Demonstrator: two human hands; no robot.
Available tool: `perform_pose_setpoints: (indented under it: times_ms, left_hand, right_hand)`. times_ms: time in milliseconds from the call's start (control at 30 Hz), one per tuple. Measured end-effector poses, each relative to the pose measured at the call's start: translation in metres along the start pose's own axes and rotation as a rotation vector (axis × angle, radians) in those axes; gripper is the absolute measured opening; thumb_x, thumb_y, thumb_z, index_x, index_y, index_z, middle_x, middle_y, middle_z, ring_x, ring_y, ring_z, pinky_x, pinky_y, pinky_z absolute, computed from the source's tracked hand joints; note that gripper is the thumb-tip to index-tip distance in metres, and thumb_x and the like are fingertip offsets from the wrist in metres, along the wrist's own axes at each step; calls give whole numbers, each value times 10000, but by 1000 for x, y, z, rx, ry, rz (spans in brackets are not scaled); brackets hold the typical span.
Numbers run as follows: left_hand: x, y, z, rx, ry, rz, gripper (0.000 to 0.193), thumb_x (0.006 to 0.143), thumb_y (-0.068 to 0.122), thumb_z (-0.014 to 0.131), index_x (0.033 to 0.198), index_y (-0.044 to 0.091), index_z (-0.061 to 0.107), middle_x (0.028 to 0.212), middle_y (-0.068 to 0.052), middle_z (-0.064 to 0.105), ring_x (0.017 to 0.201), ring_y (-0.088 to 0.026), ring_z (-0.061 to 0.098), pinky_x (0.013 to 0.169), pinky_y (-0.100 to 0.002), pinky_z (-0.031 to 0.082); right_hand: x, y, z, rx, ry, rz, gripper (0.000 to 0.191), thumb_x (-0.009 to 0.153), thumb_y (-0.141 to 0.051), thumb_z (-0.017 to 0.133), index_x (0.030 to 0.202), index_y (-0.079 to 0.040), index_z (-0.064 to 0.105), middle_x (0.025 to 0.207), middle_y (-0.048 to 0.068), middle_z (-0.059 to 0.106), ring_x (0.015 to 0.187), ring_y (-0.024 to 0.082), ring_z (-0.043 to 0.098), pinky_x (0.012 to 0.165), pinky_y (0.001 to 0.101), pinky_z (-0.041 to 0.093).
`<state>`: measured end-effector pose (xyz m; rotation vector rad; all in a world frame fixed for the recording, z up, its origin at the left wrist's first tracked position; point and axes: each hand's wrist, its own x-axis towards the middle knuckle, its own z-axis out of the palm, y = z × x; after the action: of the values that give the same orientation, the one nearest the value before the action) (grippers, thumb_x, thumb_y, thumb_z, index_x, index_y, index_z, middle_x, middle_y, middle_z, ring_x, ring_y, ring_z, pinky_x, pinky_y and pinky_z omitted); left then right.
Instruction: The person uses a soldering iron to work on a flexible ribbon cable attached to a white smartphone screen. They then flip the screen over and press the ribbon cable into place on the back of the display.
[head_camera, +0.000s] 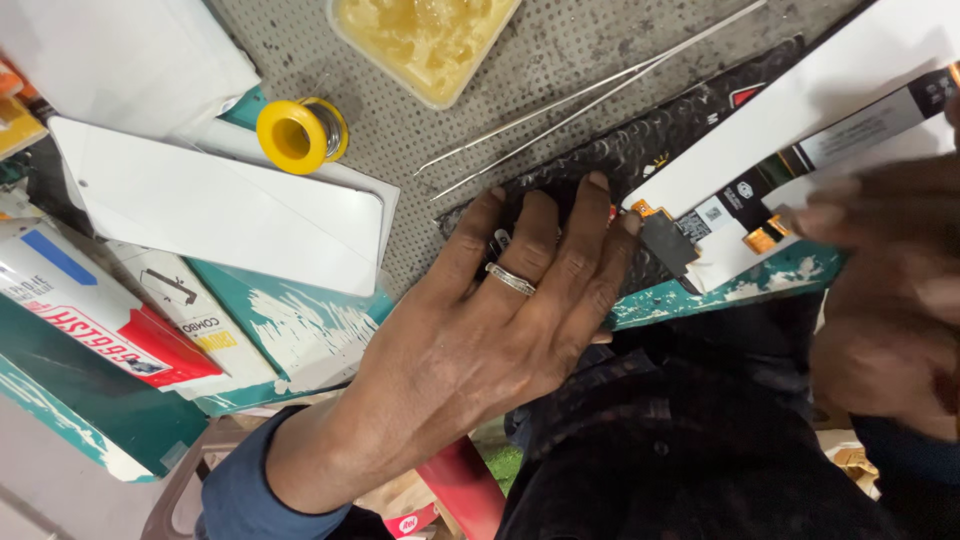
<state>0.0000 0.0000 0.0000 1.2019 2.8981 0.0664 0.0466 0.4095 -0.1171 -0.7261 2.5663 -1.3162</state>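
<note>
My left hand (500, 310), with a ring on one finger, lies flat with its fingers spread on a black bubble-wrap pouch (620, 150). A white display panel (800, 110) rests across that pouch, its black flex cable (665, 240) with orange connectors just past my left fingertips. My right hand (885, 300) is blurred at the right edge, its fingers pinched on the panel's lower end near an orange connector.
A grey perforated mat (420, 210) covers the teal bench. On it are long metal tweezers (590, 95), a yellow solder spool (298, 132) and a tray of yellow paste (425, 40). Another white panel (220, 210) and printed boxes (110, 320) lie at the left.
</note>
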Motion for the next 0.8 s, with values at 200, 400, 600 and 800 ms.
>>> perform_pose_setpoints:
  times_ms: [200, 400, 600, 800]
  left_hand:
    - [-55, 57, -32, -4, -23, -26, 810, 930, 682, 580, 1461, 71, 609, 1442, -140, 573, 1214, -282, 586, 1052, -479, 499]
    - [-87, 49, -193, -18, -56, -50, 941, 728, 710, 656, 1422, 77, 598, 1458, -129, 550, 1247, -292, 537, 1055, -487, 444]
    - [-114, 102, -257, -74, -51, -74, 969, 685, 698, 665, 1407, 56, 591, 1400, -165, 555, 1218, -319, 536, 1026, -516, 455]
    - [-158, 154, -233, -92, -61, -102, 962, 656, 669, 721, 1389, 58, 593, 1387, -177, 552, 1217, -320, 538, 1017, -522, 463]
  right_hand:
    - [-75, -63, 17, 732, 301, 413, 231, 1051, -260, 591, 1253, -153, 557, 993, 24, 730, 838, 106, 707, 910, 331, 551]
    - [-5, -250, -42, 1926, 334, 207, 283, 1164, -362, 515, 1171, -91, 594, 823, 6, 760, 686, 67, 692, 731, 248, 547]
    - [-28, -338, -79, 1958, 272, 167, 403, 1218, -407, 458, 1106, -52, 609, 765, 14, 739, 668, 75, 676, 682, 239, 532]
    - [-92, -333, -31, 1819, 319, 132, 314, 1133, -350, 481, 1182, -75, 624, 713, 33, 650, 707, 132, 570, 734, 294, 513]
